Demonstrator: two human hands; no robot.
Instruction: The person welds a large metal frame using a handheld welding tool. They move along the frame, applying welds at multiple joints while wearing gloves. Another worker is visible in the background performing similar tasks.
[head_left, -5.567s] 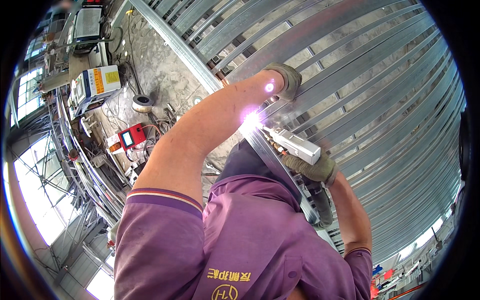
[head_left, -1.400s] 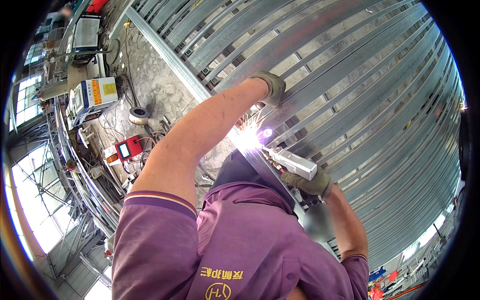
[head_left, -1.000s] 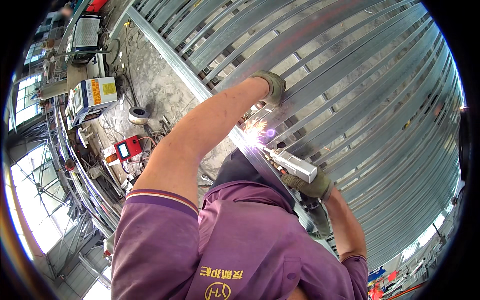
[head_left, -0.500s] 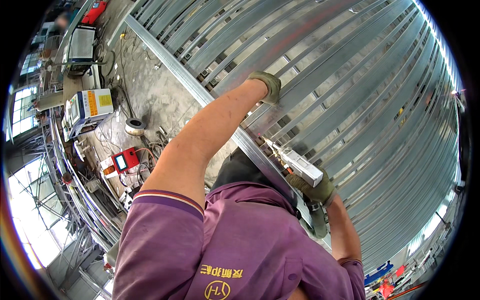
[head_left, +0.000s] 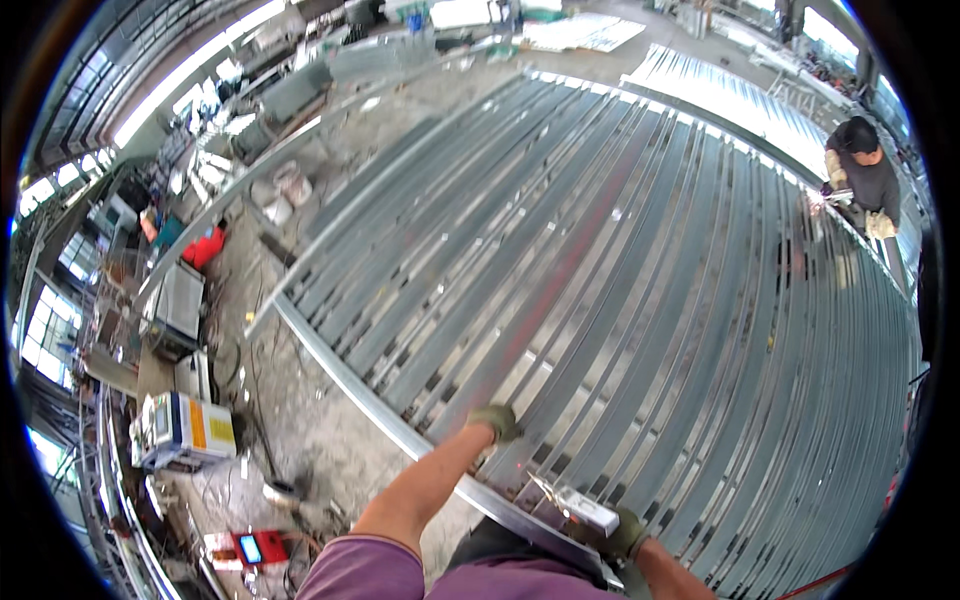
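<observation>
A large panel of long grey metal slats (head_left: pixel 540 390) lies in front of me, with a metal rail (head_left: pixel 375 415) along its near edge. My left hand (head_left: pixel 497 422), in an olive glove, is closed on one slat near that rail; its fingertips are partly hidden. Lower right, my gloved right hand (head_left: pixel 627 533) grips a white, box-bodied welding gun (head_left: pixel 586 508). The gun's thin nozzle points left toward the near rail, close to the slat ends. A small red light spot shows on the metal by the nozzle.
Another person (head_left: pixel 865 170) works at the panel's far right edge, beside a bright glow. On the left floor stand a white machine box (head_left: pixel 185 432), a red device with a lit screen (head_left: pixel 258 549), a wire spool (head_left: pixel 283 491) and loose cables. Sheet stacks lie at the back.
The view has tilted up, so both hands sit lower in the picture and the far panel and another person now show. My hands hold much the same places on the panel.
</observation>
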